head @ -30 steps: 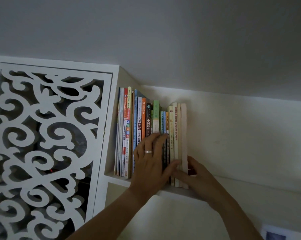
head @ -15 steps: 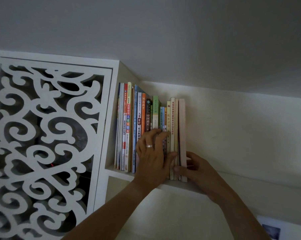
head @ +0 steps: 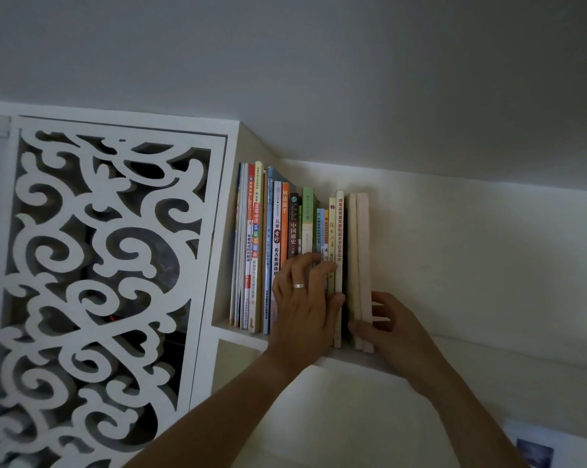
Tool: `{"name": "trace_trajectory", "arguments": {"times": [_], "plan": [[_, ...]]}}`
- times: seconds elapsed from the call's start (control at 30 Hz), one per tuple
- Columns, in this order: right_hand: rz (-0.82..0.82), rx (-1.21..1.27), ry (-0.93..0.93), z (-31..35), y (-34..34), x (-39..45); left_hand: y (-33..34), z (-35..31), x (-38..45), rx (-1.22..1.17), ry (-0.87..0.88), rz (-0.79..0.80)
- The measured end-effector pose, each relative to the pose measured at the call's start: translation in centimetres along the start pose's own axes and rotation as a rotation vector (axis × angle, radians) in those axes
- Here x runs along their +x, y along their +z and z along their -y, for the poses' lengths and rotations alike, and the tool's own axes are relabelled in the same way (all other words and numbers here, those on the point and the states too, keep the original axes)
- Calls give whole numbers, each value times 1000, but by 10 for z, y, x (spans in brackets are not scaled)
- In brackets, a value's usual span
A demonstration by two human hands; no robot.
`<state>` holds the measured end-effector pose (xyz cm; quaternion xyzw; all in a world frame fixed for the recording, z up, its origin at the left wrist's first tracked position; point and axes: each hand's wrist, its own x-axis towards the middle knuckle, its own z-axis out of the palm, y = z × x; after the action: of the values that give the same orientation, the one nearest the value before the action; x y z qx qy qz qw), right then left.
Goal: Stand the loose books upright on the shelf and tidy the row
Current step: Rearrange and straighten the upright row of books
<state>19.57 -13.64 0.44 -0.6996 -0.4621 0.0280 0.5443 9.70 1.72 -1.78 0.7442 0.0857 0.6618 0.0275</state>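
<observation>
On the shelf [head: 238,336], upright books [head: 285,238] (both hands [head: 305,309] against them)

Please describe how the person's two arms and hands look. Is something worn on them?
Both forearms are bare, with no sleeves in view. The left hand wears a plain silver-coloured ring on one of its fingers. The right hand shows no ring, watch or glove.

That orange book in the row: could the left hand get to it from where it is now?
Probably yes. The orange book stands just above and beside the left hand, which lies flat on the spines of neighbouring books. Nothing covers its upper spine, and the right hand is busy at the row's far end, gripping the pale books.
</observation>
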Motion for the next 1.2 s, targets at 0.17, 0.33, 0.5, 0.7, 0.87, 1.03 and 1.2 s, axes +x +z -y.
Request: {"name": "trace_trajectory", "arguments": {"times": [0.17,0.33,0.5,0.7,0.87,1.03,1.2], "plan": [[-281,-355,-161,10,18,-12,-1,-2,0,69,23,-7],[-466,-299,-279,32,14,-21,-3,-4,-4,164,91,79],[-611,-162,-263,87,-7,-30,-9,-8,-5,118,222,132],[-459,-17,-178,112,-14,-30,-5,-12,-3,46,214,117],[-178,105,-264,89,-13,-35,-5,-31,-11,-54,180,20],[103,15,-350,43,-21,-24,-24,-73,10,-333,-224,62],[183,-394,-420,9,-17,-16,-48,-94,46,-371,-433,74]]}}
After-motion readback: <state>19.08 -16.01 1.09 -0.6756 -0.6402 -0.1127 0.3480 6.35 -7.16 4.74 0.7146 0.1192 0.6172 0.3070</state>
